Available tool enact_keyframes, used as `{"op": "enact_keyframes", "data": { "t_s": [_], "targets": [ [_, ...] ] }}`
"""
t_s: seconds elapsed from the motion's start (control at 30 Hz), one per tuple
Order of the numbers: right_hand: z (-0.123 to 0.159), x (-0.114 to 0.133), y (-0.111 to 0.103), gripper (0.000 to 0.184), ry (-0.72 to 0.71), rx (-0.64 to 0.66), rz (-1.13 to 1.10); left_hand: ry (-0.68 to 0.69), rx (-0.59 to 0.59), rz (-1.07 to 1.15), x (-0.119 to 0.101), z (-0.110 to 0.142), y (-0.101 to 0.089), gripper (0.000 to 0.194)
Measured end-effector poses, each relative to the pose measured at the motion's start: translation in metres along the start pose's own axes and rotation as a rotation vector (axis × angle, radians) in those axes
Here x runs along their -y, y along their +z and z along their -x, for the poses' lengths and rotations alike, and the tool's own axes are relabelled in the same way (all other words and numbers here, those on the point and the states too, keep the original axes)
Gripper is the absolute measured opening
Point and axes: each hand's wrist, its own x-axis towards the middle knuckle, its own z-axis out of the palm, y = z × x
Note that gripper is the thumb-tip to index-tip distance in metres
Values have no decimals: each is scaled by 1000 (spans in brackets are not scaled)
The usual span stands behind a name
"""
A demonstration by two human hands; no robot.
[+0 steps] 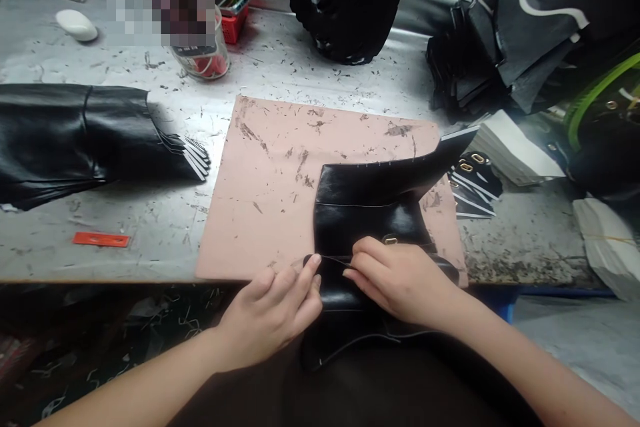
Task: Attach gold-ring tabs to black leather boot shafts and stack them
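A black glossy leather piece (373, 213) lies on a pink cutting board (270, 187) at the table's near edge, its upper flap lifted toward the right. My left hand (273, 310) has its fingers together, pinching the piece's left edge at a thin strap. My right hand (400, 277) presses down on the same strap just below a small metal buckle (391, 239), fingers curled and closed on the leather. The lower part of the piece hangs over the table edge toward my lap.
A stack of black leather pieces (75, 137) lies at the left, an orange tag (100, 239) near it. Buckled straps (475, 180), white paper stacks (515, 147) and piled dark parts (525, 33) fill the right. A red basket (233, 10), a cup (205, 60) and a black heap (350, 0) stand behind.
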Motion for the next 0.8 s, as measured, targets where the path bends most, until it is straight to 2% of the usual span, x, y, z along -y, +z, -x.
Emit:
{"op": "enact_keyframes", "data": {
  "t_s": [0.1, 0.23, 0.5, 0.67, 0.8],
  "targets": [
    [12, -5, -1, 26, 35, -83, 23, 23, 14, -8, 1, -1, 0, 17],
    [25, -14, 0, 28, 181, -60, 51, 35, 19, 23, 5, -5, 0, 28],
    [25, -20, 6, 29, 225, -75, 61, 103, 37, 70, 12, -17, 3, 37],
    [21, -20, 7, 28, 227, -77, 113, 201, 170, 153, 16, -42, 1, 45],
    [31, -21, -2, 29, 359, -75, 167, 278, 217, 214, 17, -63, -2, 40]
  ]
}}
